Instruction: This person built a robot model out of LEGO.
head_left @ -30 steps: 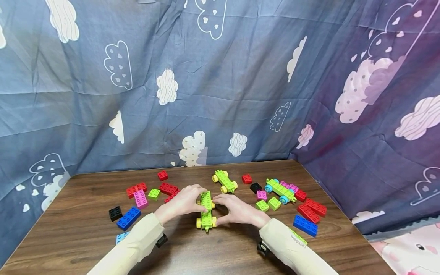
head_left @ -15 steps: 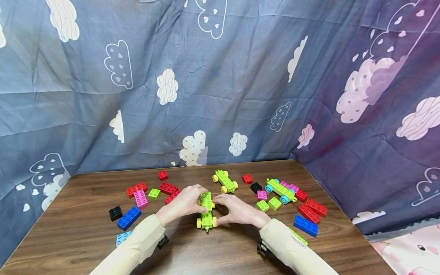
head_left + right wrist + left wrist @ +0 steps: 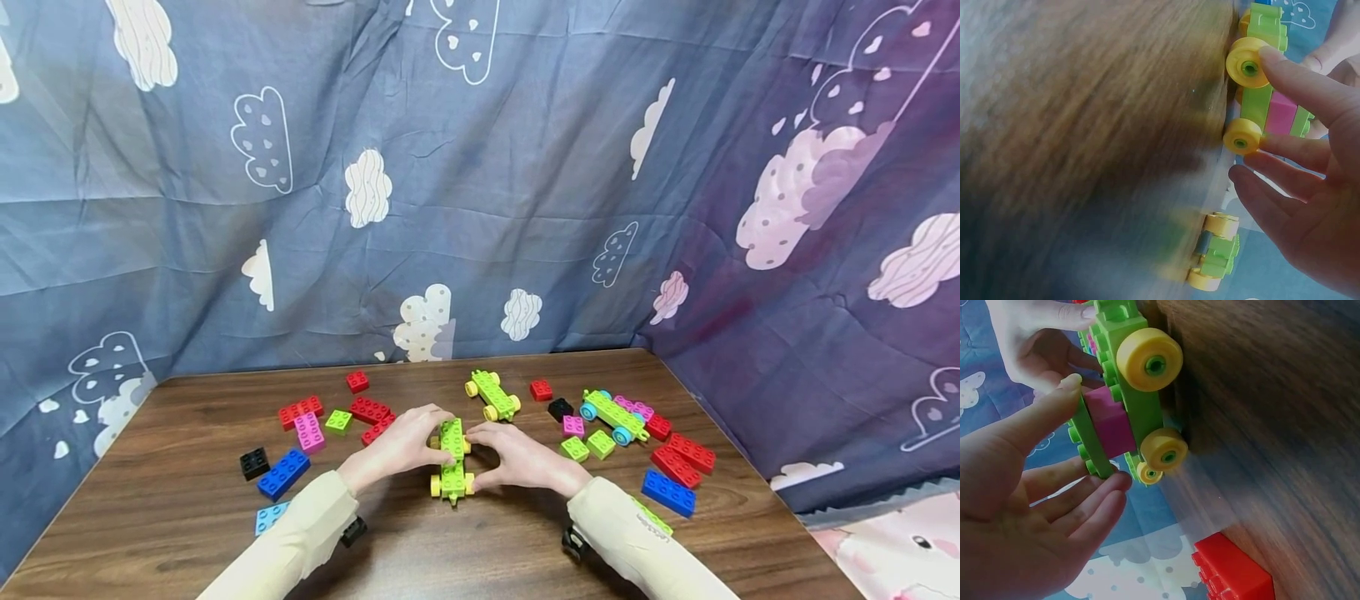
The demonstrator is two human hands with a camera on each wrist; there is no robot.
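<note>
Because the left hand and right hand only pinch the green wheeled car at lower centre of the table with nearly straight fingertips, uneven pressing could roll it or pop its stacked bricks.

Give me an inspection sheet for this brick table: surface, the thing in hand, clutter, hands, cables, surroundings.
Surface: brown wood-grain table, no spills seen.
Job's things: green wheeled car with yellow wheels and a pink brick sandwiched inside, standing on the table.
Clutter: loose red, blue, pink, green and black bricks on both sides; second green car; blue-wheeled car.
Hands: left hand and right hand touch the car's sides with their fingers.
Cables: nothing seen.
Surroundings: blue cloud-print cloth behind and to the right.
</note>
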